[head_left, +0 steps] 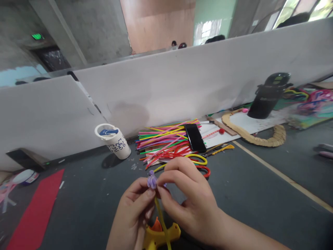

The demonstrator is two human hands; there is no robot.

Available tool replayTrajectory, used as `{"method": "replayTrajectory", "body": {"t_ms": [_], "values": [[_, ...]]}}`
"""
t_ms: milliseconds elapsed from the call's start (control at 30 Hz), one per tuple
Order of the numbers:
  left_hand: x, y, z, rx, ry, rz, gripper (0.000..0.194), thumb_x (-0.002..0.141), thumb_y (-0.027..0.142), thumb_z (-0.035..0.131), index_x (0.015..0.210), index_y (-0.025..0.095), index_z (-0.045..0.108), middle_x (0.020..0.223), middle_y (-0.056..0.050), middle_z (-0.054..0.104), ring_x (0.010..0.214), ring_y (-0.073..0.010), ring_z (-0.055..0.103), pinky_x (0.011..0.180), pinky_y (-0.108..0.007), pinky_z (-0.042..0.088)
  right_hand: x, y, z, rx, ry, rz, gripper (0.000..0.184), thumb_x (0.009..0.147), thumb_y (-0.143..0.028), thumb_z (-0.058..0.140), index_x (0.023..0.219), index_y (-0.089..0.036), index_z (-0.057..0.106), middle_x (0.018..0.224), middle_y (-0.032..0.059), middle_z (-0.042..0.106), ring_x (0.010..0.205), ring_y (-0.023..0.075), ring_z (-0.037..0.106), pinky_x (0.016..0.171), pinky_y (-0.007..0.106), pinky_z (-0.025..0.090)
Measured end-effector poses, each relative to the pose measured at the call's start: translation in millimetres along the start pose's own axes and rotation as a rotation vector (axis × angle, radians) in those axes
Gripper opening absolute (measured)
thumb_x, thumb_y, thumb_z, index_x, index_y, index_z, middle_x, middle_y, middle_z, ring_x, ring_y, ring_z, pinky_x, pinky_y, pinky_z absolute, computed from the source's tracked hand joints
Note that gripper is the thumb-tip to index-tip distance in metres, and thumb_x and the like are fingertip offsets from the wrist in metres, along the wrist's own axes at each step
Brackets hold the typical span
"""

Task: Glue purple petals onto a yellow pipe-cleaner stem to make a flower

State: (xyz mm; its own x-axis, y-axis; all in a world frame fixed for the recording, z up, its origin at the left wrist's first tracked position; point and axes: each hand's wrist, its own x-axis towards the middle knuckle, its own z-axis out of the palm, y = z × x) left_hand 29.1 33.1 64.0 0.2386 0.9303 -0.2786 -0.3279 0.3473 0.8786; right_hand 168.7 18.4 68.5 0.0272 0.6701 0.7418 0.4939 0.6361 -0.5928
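While left hand and right hand are pinching purple fuzz, the surface is spreading wide toward right edge.

**Purple tuft and yellow stem being held**

The small tuft, crinkled and fuzzy, is being held upright near the upper end of the stem. The long, thin stem is being held slightly slanted, its meeting place with the tuft being hidden.

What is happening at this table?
A person's left hand holds a small fluffy purple piece, and the right hand is pinched close at its side. A yellow stem runs down between the hands, past what looks like a glue gun. Behind lie many pipe cleaners and a phone.
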Motion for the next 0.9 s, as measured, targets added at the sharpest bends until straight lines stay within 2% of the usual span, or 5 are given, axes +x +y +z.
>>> {"method": "replayTrajectory", "body": {"t_ms": [100, 267, 433, 600, 900], "values": [[-0.2, -0.4, -0.6, 0.013, 0.002, -0.003, 0.012, 0.067, 0.026, 0.081, 0.073, 0.018, 0.074, 0.061, 0.003, 0.059, 0.046, -0.0038, 0.032, 0.043, -0.013, 0.03, 0.5, -0.4, 2.1, 0.069, 0.04, 0.087, 0.016, 0.077, -0.005, 0.056, 0.077, -0.02, 0.051, 0.077, -0.0008, 0.056, 0.073, 0.0142, 0.053, 0.067, 0.028, 0.044], [-0.6, -2.0, -1.2, 0.04, -0.006, 0.005, 0.011, 0.069, 0.027, 0.08, 0.073, 0.019, 0.074, 0.062, 0.004, 0.059, 0.046, -0.0039, 0.032, 0.046, -0.014, 0.032, 4.5, 0.1, 3.4, 0.133, 0.01, 0.199, 0.02, 0.075, -0.007, 0.054, 0.07, -0.021, 0.042, 0.07, -0.0039, 0.049, 0.065, 0.012, 0.048, 0.06, 0.025, 0.041], [-0.1, -2.4, -1.8, 0.045, -0.015, 0.018, 0.01, 0.069, 0.027, 0.08, 0.073, 0.019, 0.074, 0.062, 0.004, 0.059, 0.046, -0.0038, 0.032, 0.044, -0.014, 0.029, 5.6, 0.4, 1.0, 0.15, -0.028, 0.188, 0.018, 0.076, -0.004, 0.054, 0.072, -0.02, 0.048, 0.072, -0.0033, 0.05, 0.069, 0.0125, 0.049, 0.063, 0.025, 0.041], [0.4, -3.9, -2.9, 0.025, -0.016, 0.005, 0.013, 0.067, 0.028, 0.081, 0.074, 0.019, 0.074, 0.064, 0.002, 0.061, 0.052, -0.0064, 0.042, 0.048, -0.015, 0.036, 2.4, -0.1, -0.2, 0.138, -0.051, 0.181, 0.016, 0.078, -0.004, 0.055, 0.074, -0.019, 0.056, 0.074, -0.0018, 0.053, 0.075, 0.0141, 0.052, 0.069, 0.027, 0.041], [0.7, -4.6, -5.6, 0.02, -0.041, 0.011, 0.012, 0.068, 0.028, 0.08, 0.075, 0.02, 0.074, 0.06, 0.004, 0.056, 0.048, -0.0051, 0.036, 0.046, -0.014, 0.032, 3.7, -0.9, -0.4, 0.186, -0.044, 0.193, 0.016, 0.077, -0.003, 0.056, 0.073, -0.019, 0.055, 0.074, -0.0023, 0.053, 0.075, 0.0133, 0.051, 0.069, 0.027, 0.04]]}}
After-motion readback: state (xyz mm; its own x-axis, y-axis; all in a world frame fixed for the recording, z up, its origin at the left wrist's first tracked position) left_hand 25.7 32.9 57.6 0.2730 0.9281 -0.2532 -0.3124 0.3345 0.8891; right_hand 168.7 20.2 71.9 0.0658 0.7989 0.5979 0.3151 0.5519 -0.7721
